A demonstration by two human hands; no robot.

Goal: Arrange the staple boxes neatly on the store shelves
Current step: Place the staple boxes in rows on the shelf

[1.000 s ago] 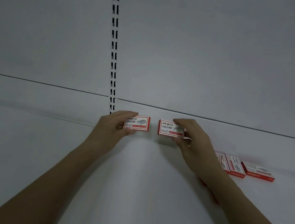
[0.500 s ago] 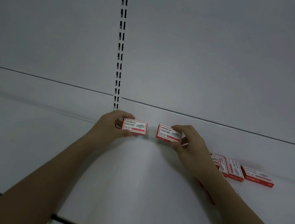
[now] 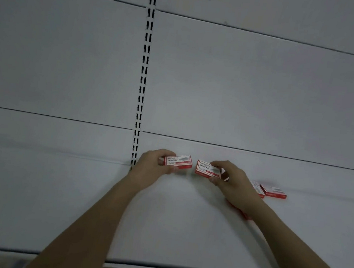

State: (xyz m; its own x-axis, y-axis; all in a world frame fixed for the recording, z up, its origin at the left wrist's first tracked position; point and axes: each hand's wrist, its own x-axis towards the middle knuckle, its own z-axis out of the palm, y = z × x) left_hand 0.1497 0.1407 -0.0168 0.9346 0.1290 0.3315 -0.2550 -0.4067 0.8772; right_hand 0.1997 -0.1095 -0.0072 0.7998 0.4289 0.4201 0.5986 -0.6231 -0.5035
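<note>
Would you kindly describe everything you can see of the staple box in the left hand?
The left box is a small, flat, red and white carton, apparently cardboard, with small printed text and a grey picture of staples on its white face. The left hand grips its left end, fingers over the top and thumb beneath. It sits at the back of the white shelf, face tilted toward the camera, with a narrow gap to the right box.
</note>
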